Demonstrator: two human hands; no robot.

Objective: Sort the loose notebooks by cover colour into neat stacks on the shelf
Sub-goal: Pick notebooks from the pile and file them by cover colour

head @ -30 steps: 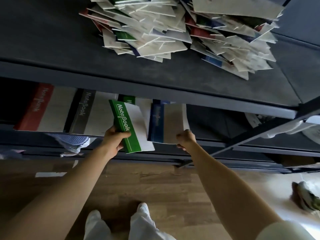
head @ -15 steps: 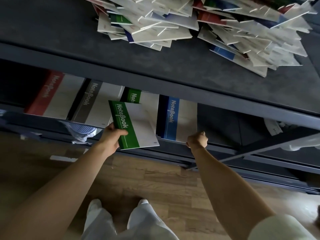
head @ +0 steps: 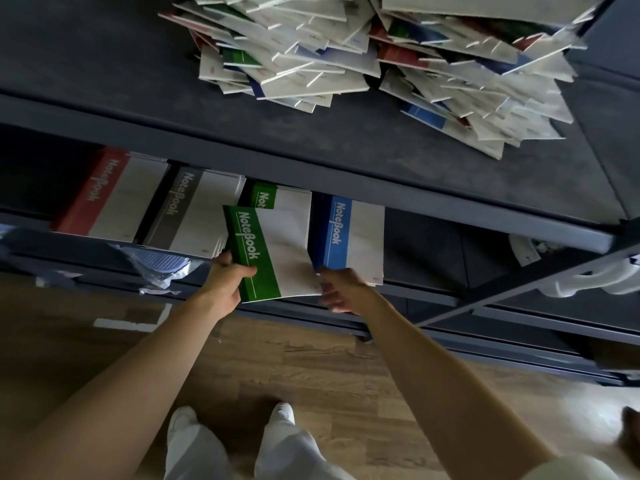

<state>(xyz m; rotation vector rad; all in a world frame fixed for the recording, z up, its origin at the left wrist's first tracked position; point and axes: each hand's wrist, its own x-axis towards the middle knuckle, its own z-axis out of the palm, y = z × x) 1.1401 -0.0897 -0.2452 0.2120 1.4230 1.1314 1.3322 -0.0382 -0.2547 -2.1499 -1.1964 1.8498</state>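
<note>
**Right hand (head: 343, 289) shifts from the blue stack to the green one**

It has left the stack of blue-spined white paper notebooks (head: 349, 233) and now sits at the lower right corner of the green-spined white paper notebook (head: 273, 251). I cannot tell whether it pinches that corner. The left hand (head: 227, 282) grips the spine edge. The notebook lies tilted over the front of the matching green-spined stack (head: 287, 199), likely awaiting two-handed squaring.

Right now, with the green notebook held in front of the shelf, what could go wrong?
1. The green notebook is tilted against the green stack; pushed in this way, it may land crooked or nudge the blue stack.
2. The left hand grips only its spine edge while it sticks out past the stacks; it could slip and drop.
</note>
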